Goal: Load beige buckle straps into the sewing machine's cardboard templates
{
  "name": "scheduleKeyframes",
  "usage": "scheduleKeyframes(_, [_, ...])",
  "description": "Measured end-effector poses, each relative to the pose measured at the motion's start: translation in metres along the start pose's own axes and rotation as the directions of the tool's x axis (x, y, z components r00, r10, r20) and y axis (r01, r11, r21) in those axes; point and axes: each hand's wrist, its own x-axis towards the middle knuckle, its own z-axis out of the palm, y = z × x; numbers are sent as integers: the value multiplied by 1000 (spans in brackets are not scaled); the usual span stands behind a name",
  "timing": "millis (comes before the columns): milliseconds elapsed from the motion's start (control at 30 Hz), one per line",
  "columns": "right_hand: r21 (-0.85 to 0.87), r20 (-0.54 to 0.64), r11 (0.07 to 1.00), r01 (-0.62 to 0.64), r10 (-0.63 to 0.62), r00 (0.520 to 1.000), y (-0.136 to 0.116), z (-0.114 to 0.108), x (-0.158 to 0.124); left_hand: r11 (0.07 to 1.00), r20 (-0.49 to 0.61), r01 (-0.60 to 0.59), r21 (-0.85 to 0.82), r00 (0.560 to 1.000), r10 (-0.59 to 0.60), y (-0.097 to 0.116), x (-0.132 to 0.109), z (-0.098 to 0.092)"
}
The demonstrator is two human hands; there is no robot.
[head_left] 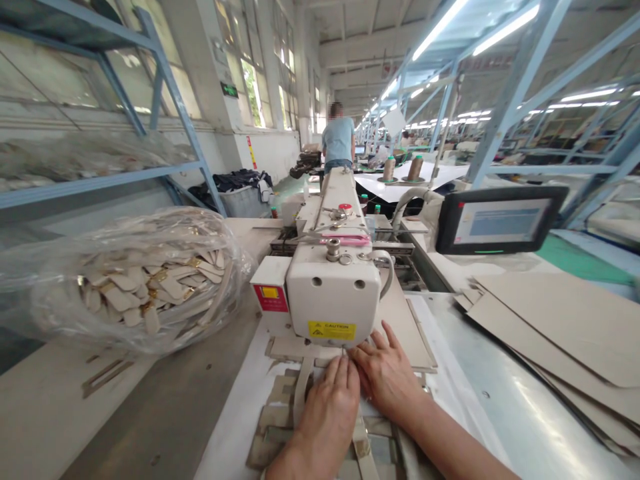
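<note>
An industrial sewing machine head stands in the middle, with both of my hands just below its front. My left hand lies palm down over a beige strap piece, fingers stretched forward side by side, thumb hidden. Touching its fingertips, my right hand rests with fingers partly spread at the near edge of a flat beige panel. The machine head covers the needle area, and what lies under my fingertips is hidden. Below my hands is a beige frame with strips and slots.
A clear plastic bag of beige tabs with gold-coloured metal parts lies left. Right are stacked beige sheets and a control screen. A blue shelf rack stands at back left. Farther back are thread cones and a person.
</note>
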Motion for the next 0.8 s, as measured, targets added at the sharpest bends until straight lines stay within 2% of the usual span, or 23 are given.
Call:
scheduleKeyframes(267, [87,37,995,37,-41,998,21,9,-16,998,73,2,-65,997,3,-7,3,-9])
scheduleKeyframes(633, [86,62,996,-2,-3,998,16,2,-3,996,216,70,-55,975,-57,-5,19,-20])
scheduleKeyframes(800, [61,62,997,56,-60,996,15,2,-2,997,229,64,-48,972,-51,-4,22,-25])
